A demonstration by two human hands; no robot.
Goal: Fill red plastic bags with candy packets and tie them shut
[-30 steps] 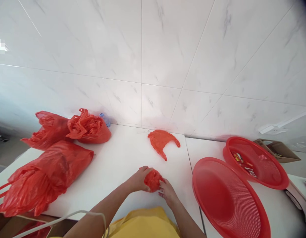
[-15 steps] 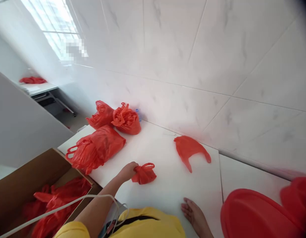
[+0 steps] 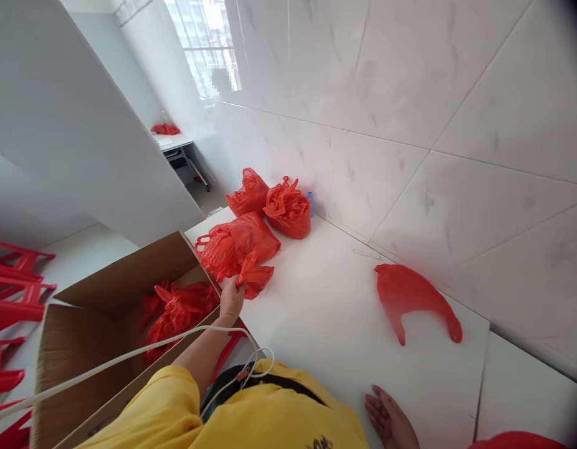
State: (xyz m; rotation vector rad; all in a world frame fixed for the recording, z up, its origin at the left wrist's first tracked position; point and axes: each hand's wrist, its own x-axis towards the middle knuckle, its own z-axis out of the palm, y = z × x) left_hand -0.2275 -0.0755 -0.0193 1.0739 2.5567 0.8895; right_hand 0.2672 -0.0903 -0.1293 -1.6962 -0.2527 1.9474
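Veined wall tiles (image 3: 316, 81) back a white bench (image 3: 307, 318) as, remotely, I watch the left hand (image 3: 231, 300) grip a small red bag (image 3: 257, 279) by its gathered neck, near an open carton (image 3: 127, 284); the right hand (image 3: 390, 419) curls loosely, holding nothing. I judge the bag light, soft, slippery, best held there; bench stretches right past a flat red bag (image 3: 412, 293).

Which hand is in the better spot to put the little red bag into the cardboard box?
Probably the left hand: it already grips the little red bag, close to the cardboard box. The right hand appears free but is farther away.
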